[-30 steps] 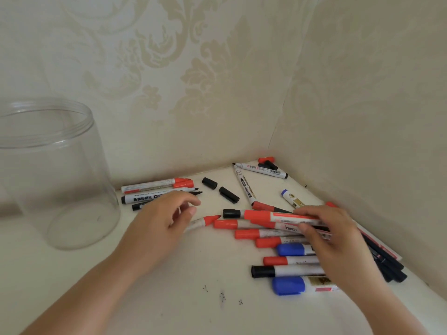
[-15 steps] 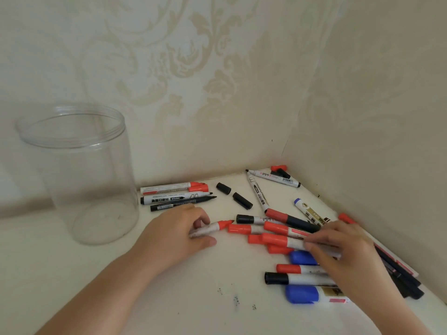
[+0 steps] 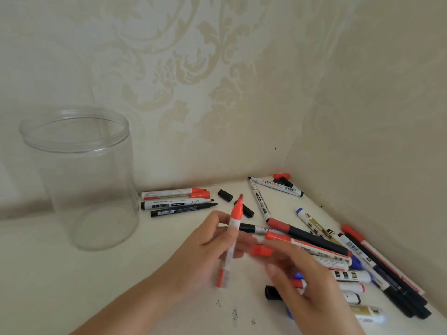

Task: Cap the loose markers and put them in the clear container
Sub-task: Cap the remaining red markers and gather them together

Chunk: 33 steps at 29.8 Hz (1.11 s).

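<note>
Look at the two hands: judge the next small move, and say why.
Probably the right hand should bring the red cap at its fingertips up onto the bare tip of the red marker. The left hand holds that marker tilted, tip up and uncapped, and the clear container holds no markers.

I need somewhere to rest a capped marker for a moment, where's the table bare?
Bare table lies in front of the clear container, left of the left hand. The right side is crowded: the marker pile fills the corner.
</note>
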Available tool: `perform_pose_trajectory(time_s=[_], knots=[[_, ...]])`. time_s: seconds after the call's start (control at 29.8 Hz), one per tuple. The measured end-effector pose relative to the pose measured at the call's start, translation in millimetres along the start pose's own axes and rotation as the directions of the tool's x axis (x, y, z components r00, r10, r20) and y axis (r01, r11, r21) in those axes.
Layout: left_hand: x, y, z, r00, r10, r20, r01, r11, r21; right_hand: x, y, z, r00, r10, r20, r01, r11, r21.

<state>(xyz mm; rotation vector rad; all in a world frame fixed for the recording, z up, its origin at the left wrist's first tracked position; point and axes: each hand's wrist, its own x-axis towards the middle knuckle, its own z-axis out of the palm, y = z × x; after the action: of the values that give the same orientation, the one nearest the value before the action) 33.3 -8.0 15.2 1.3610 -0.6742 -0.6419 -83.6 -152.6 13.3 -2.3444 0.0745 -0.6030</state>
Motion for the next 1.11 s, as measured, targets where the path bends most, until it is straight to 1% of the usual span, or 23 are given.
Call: perform_pose_trajectory(time_s=[0.1, 0.13, 0.17, 0.23, 0.3, 0.34, 0.37, 0.4, 0.44, 0.5, 0.57, 0.67, 0.74, 0.8, 0.9, 0.97, 1.11], knots=[[-4, -4, 12, 0.999, -0.024, 0.029, 0.029, 0.981, -0.190, -2, -5, 9, 0.994, 0.030, 0.107, -0.049, 0.983, 0.176], [-5, -5, 16, 0.998, -0.028, 0.053, 0.038, 0.977, -0.208, -3, -6, 12, 0.993, 0.031, 0.118, -0.054, 0.978, 0.203], [-5, -6, 19, 0.996, -0.020, 0.084, 0.033, 0.988, -0.153, -3, -7, 14, 0.992, 0.044, 0.121, -0.069, 0.974, 0.214], [-6, -8, 24, 0.991, 0.009, 0.132, -0.014, 0.999, 0.037, -5, -4, 16, 0.992, 0.076, 0.100, -0.094, 0.978, 0.184], [-2, -9, 23, 0.992, 0.056, 0.113, -0.081, 0.968, 0.237, -5, 2, 13, 0.994, 0.078, 0.079, -0.087, 0.989, 0.117], [2, -10, 16, 0.994, 0.094, 0.057, -0.109, 0.916, 0.387, -4, 6, 9, 0.995, 0.074, 0.062, -0.079, 0.993, 0.086], [8, -10, 6, 0.989, 0.146, -0.017, -0.113, 0.832, 0.542, -3, 9, 5, 0.997, 0.069, 0.042, -0.071, 0.996, 0.045], [15, -12, -8, 0.975, 0.198, -0.101, -0.086, 0.756, 0.648, -2, 12, 3, 0.998, 0.055, 0.014, -0.055, 0.998, -0.001], [22, -11, -21, 0.951, 0.247, -0.184, -0.051, 0.714, 0.698, -1, 14, 0, 0.999, 0.043, -0.009, -0.043, 0.999, -0.030], [36, -10, -45, 0.893, 0.324, -0.313, 0.010, 0.681, 0.732, 0, 15, -2, 0.999, 0.039, -0.015, -0.040, 0.993, -0.113], [50, -10, -63, 0.865, 0.353, -0.357, 0.084, 0.600, 0.796, 1, 16, -2, 1.000, 0.019, -0.018, -0.023, 0.975, -0.223], [68, -16, -77, 0.869, 0.326, -0.373, 0.184, 0.487, 0.854, 2, 15, -5, 0.999, -0.006, -0.045, -0.006, 0.969, -0.249], [78, -21, -77, 0.879, 0.317, -0.356, 0.199, 0.436, 0.878, 1, 15, -8, 0.999, -0.013, -0.031, 0.005, 0.970, -0.242], [85, -26, -74, 0.881, 0.324, -0.345, 0.223, 0.360, 0.906, 2, 16, -9, 1.000, -0.013, -0.005, 0.012, 0.970, -0.242], [90, -29, -67, 0.869, 0.333, -0.365, 0.286, 0.263, 0.921, 2, 14, -10, 1.000, -0.016, -0.010, 0.013, 0.967, -0.256], [91, -30, -65, 0.868, 0.342, -0.361, 0.282, 0.260, 0.923, 1, 14, -10, 1.000, 0.007, -0.004, -0.007, 0.970, -0.241], [88, -33, -65, 0.891, 0.373, -0.261, 0.160, 0.280, 0.947, 0, 12, -11, 1.000, -0.009, 0.018, 0.013, 0.972, -0.235]])
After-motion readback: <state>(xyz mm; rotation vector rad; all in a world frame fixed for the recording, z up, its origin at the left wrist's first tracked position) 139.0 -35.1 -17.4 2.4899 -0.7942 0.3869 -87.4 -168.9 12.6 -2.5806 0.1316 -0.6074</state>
